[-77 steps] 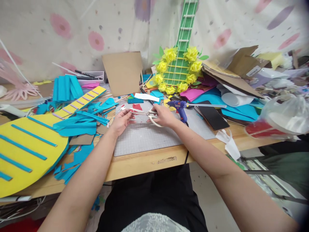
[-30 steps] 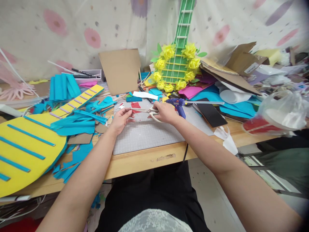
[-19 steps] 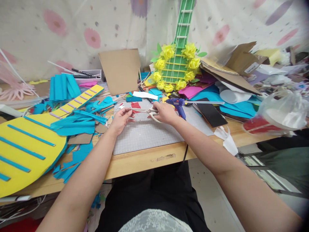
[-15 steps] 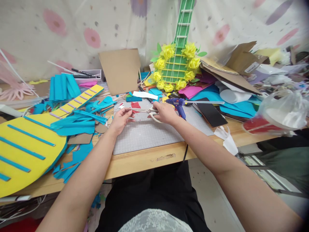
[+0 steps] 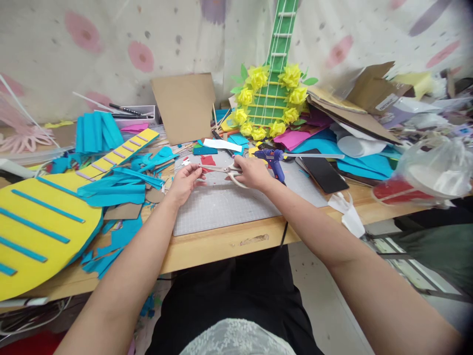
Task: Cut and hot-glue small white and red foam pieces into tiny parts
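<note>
My right hand (image 5: 253,171) grips a pair of scissors (image 5: 234,176) with off-white handles, the blades pointing left. Pinched in the fingertips of my left hand (image 5: 185,184) is a small red piece (image 5: 204,169), mostly hidden, right at the blade tips. Both hands are over the grey cutting mat (image 5: 214,212). Just beyond the blades lies a red scrap (image 5: 208,160), and behind it a white strip (image 5: 221,144). A blue glue gun (image 5: 273,160) with a long clear stick rests to the right of my right hand.
On the left lie a yellow guitar shape (image 5: 33,222) and blue paper scraps (image 5: 118,187). A green guitar (image 5: 271,101) with yellow flowers stands at the back beside a cardboard sheet (image 5: 185,108). A black phone (image 5: 325,172) and a bagged cup (image 5: 414,177) are to the right.
Almost nothing differs. My hands, the scissors and the red piece hold nearly the same place, with only a very slight shift of the view.
</note>
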